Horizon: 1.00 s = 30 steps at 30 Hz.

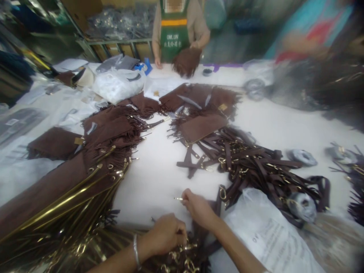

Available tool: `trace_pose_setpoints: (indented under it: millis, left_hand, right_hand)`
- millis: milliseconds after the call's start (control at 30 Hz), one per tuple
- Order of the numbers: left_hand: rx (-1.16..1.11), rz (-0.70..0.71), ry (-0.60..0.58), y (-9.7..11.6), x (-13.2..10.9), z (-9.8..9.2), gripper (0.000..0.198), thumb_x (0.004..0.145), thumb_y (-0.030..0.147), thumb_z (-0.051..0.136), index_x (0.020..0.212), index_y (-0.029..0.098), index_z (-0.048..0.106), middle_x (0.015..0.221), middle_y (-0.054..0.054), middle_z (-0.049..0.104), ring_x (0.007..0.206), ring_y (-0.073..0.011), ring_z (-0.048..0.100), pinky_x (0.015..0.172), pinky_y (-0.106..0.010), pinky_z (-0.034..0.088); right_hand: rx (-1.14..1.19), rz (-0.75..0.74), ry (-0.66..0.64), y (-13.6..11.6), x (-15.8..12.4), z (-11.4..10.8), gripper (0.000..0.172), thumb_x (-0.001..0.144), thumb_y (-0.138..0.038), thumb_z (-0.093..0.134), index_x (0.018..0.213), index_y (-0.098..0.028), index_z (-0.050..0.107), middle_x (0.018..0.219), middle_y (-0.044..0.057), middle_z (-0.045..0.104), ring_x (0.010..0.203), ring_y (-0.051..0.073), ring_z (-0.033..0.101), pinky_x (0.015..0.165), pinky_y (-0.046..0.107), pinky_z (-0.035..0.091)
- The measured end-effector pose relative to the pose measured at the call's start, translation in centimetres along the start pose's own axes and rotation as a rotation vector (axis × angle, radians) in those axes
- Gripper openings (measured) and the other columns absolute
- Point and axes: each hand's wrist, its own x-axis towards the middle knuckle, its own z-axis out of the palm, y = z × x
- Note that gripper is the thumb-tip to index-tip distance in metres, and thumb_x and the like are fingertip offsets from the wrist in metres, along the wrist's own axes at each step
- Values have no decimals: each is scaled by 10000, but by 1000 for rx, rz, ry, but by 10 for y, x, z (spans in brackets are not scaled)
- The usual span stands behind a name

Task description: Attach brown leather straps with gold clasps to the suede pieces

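Observation:
My right hand (pixel 197 208) is closed in a pinch on a small gold metal clasp (pixel 178 198) whose tip pokes out to the left over the white table (pixel 159 167). My left hand (pixel 165 233), with a silver bangle on the wrist, is curled shut over a brown strap and gold hardware (pixel 184 258) at the table's near edge; what it grips is partly hidden. A pile of brown leather straps with gold buckles (pixel 250 163) lies just right of my hands. Brown fringed suede bags with gold zippers (pixel 85 167) are stacked to the left.
More brown fringed bags (pixel 199 102) lie at the table's middle and back. A white plastic bag with print (pixel 264 231) lies at the near right. Tape rolls (pixel 302 157) sit on the right. A person in a green apron (pixel 174 34) holds a brown bag across the table.

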Motion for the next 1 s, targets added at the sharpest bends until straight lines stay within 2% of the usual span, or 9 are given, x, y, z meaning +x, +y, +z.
trace_pose_setpoints:
  millis: [67, 167, 300, 467, 567, 800, 1000]
  left_hand:
    - [-101, -53, -52, -2, 1, -2, 113, 735, 259, 645, 776, 244, 750, 730, 33, 728, 668, -167, 617, 616, -242, 390]
    - [-155, -60, -100, -2, 4, -4, 120, 716, 263, 649, 780, 222, 742, 728, 40, 709, 694, -160, 606, 605, -222, 382]
    - [-167, -69, -125, -2, 7, -2, 147, 718, 266, 622, 786, 191, 729, 713, 32, 686, 683, -155, 577, 598, -218, 379]
    - [-162, -60, -139, -2, 8, 0, 159, 747, 295, 613, 801, 183, 711, 731, 22, 690, 692, -154, 570, 603, -217, 388]
    - [-170, -54, -141, -3, 8, 0, 174, 765, 323, 620, 807, 176, 702, 747, 16, 691, 686, -152, 568, 603, -219, 387]
    - [-192, -29, -152, -6, 10, 1, 146, 727, 202, 599, 819, 184, 711, 765, 26, 682, 722, -148, 565, 647, -226, 387]
    - [-248, -23, -180, -5, 9, -1, 147, 740, 185, 595, 834, 177, 708, 763, 20, 670, 727, -151, 565, 658, -232, 396]
  right_hand:
    - [197, 77, 8, -1, -32, -9, 144, 1009, -217, 383, 976, -202, 523, 694, -50, 599, 611, 112, 582, 561, 200, 390]
    - [619, 182, 17, -9, -75, -18, 271, 1004, -337, 412, 847, -203, 588, 639, -45, 576, 601, 123, 571, 574, 215, 400]
    - [960, 239, -117, -17, -107, -13, 295, 963, -408, 482, 835, -183, 622, 670, -22, 611, 546, 112, 525, 525, 225, 375]
    - [1215, 291, -184, -15, -105, 21, 209, 915, -391, 538, 974, -191, 541, 589, -68, 581, 433, 73, 408, 426, 187, 283]
    - [1332, 322, -183, -9, -98, 35, 232, 864, -394, 587, 933, -190, 500, 559, -66, 599, 388, 64, 391, 387, 178, 235]
    - [1429, 416, -258, -4, -98, 33, 209, 753, -345, 648, 829, -188, 533, 506, -68, 583, 383, 58, 392, 377, 162, 257]
    - [1441, 521, -338, 2, -91, 34, 157, 711, -298, 625, 790, -164, 603, 493, -47, 594, 364, 61, 414, 367, 156, 289]
